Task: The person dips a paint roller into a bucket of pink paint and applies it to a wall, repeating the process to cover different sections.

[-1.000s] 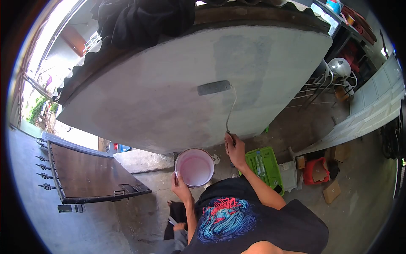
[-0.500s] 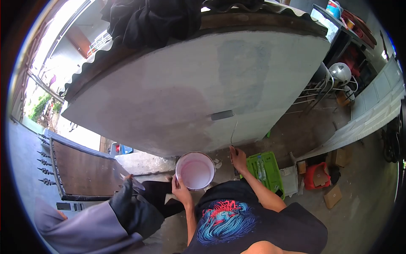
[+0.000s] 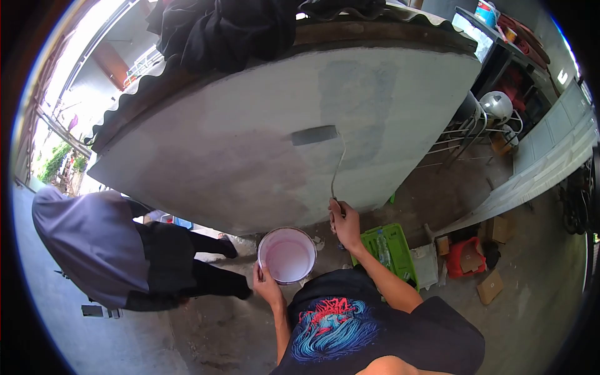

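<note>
My left hand (image 3: 267, 286) grips the near-left rim of a round paint bucket (image 3: 287, 255), which has pale pinkish-white paint inside. In my right hand (image 3: 345, 226) is the handle of a paint roller (image 3: 314, 135), its thin bent wire frame running up from my fingers. The grey-looking roller head lies against the wall (image 3: 250, 112) near its middle. Pinkish and greyish patches show on this pale wall. My right hand is closed round the handle, to the right of the bucket and above it in the view.
A person (image 3: 106, 244) in a grey covering and dark trousers stands at the left, close to the bucket. Right of me lie a green case (image 3: 400, 250) with a plastic bottle (image 3: 383, 247), a red bag (image 3: 465, 257) and cardboard boxes (image 3: 490, 287). Dark cloth (image 3: 231, 37) hangs over the wall's corrugated top.
The roller head has moved up and left on the wall, and my right hand has shifted slightly left. The other person has stepped toward the wall, covering the brown panel. My left hand stays on the bucket.
</note>
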`<state>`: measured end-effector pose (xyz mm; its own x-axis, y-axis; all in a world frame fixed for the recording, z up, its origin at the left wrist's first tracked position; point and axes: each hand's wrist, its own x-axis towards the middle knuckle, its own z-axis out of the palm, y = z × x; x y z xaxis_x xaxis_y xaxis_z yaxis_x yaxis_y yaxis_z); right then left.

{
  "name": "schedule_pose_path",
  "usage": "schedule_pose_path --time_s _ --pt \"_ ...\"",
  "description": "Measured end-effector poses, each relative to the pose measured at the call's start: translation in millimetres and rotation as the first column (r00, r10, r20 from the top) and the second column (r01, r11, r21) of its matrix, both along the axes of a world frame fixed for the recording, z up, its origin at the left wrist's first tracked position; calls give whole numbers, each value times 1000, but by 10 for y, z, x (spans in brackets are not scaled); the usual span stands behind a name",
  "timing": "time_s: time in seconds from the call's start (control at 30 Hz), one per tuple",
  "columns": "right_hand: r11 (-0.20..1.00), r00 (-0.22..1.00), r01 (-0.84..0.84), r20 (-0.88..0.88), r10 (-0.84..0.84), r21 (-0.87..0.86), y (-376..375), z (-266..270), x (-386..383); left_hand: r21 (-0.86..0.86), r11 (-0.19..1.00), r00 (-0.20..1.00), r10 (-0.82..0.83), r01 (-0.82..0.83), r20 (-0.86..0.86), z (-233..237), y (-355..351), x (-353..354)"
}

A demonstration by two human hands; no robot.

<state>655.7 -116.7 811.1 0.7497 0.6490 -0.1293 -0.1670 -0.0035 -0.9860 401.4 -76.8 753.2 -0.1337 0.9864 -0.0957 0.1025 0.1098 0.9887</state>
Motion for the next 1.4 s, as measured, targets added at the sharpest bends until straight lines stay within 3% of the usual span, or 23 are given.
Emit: schedule_pose_path --time_s 0.37,0.43,0.77,0.97,1.17,1.27,1.4 --pt "980 1000 24 -16 -21 198 264 941 137 -15 996 994 -84 86 65 10 53 -9" --pt "973 997 20 71 -38 230 314 967 196 -12 996 994 -88 89 61 -14 95 -25" --pt "995 971 63 226 -80 81 158 -43 148 9 998 996 -64 64 61 -26 285 -143" --pt "997 979 64 190 -70 37 142 324 165 20 998 996 -61 60 63 -51 439 -155" --pt "978 973 71 203 -112 199 426 974 216 22 994 993 -110 109 47 1 518 -96" --pt "968 982 53 163 -95 245 446 940 216 18 994 992 -111 110 59 14 501 -54" --pt "990 978 84 181 -104 117 325 398 129 -20 995 994 -101 103 50 -27 514 -49"
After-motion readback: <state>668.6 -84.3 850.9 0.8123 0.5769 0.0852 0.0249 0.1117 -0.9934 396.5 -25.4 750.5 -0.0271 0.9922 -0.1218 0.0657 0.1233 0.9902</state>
